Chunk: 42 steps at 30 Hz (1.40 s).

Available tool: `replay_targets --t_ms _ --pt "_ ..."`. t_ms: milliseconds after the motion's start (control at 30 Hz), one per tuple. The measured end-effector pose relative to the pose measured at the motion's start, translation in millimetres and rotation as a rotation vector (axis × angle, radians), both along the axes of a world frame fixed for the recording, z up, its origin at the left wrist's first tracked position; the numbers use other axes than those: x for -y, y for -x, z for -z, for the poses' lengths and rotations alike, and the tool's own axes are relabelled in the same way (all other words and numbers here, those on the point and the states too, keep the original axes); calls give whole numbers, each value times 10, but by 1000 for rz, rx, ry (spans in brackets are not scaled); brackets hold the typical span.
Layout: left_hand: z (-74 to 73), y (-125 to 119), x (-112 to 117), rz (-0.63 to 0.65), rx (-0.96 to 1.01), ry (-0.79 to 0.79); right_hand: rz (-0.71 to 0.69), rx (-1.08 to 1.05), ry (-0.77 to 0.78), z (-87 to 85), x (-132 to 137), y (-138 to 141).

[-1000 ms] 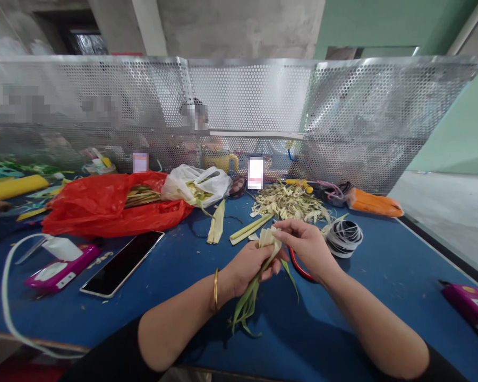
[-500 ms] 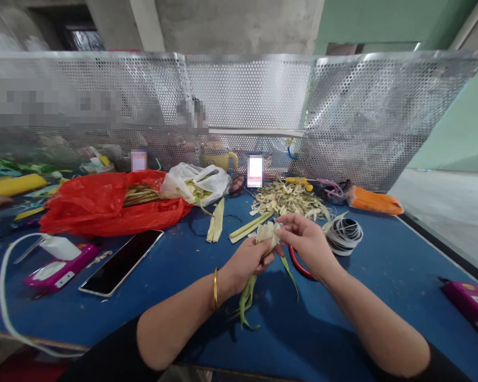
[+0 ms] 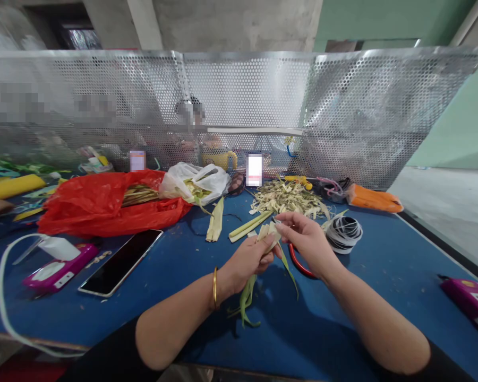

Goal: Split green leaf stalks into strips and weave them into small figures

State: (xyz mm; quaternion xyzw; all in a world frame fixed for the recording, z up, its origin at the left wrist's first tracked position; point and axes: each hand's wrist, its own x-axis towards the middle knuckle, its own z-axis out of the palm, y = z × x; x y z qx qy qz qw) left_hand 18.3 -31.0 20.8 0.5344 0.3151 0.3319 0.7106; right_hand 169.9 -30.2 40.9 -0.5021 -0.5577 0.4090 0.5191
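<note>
Above the blue table (image 3: 366, 297), my left hand (image 3: 249, 260) grips a bundle of pale green leaf strips (image 3: 258, 265); its folded pale top sits by my fingertips and the green ends hang down to the table. My right hand (image 3: 302, 239) pinches the top of the same bundle between thumb and fingers. A gold bangle (image 3: 215, 287) circles my left wrist. Under my right wrist lies a red-handled tool (image 3: 300, 266), partly hidden.
A heap of leaf trimmings (image 3: 287, 199), cut stalks (image 3: 249, 225), a coil of cord (image 3: 344, 233), a phone (image 3: 121, 262), red bag (image 3: 103, 207), white bag (image 3: 197, 183), pink devices (image 3: 59, 268) (image 3: 472, 305) and an orange object (image 3: 372, 199) lie around. A perforated metal screen (image 3: 242, 106) stands behind.
Both hands have lifted the bundle slightly and shifted it a little away from me; the hanging green ends have bunched up shorter against the table.
</note>
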Motion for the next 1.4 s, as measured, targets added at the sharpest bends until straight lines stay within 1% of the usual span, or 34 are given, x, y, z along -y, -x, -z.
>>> replay_targets --t_ms 100,167,300,367,467,600,733,867,967,1067,1167,1233,1300,1400 --pt "-15 0 10 11 -15 1 -77 -58 89 -17 2 0" --pt "-16 -3 11 25 -21 9 -115 -94 114 -22 6 4" --pt "17 -16 0 57 -17 72 -168 -82 68 -35 25 1" --pt "41 -21 -6 100 9 134 -197 -44 39 -45 32 -11" --pt "64 -21 -5 167 69 213 -199 39 -40 -53 28 -37" --pt "72 -11 -8 214 123 262 -209 84 -77 -49 15 -58" --pt "70 -6 -18 233 124 295 -216 177 -104 -40 16 -58" --pt "45 -6 -3 239 89 276 -179 245 -147 -16 15 -51" --pt "20 5 14 253 55 267 -185 218 -149 -11 19 -31" --pt "9 24 20 289 17 269 -221 174 -101 -22 31 -3" --pt "16 35 18 322 -21 227 -222 141 -96 -31 41 10" --pt "22 32 14 291 -37 166 -223 165 -97 -34 40 1" --pt "24 22 9 228 -46 119 -235 207 -92 -40 33 -18" --pt "19 7 1 170 -60 125 -196 234 -77 -56 19 -45"
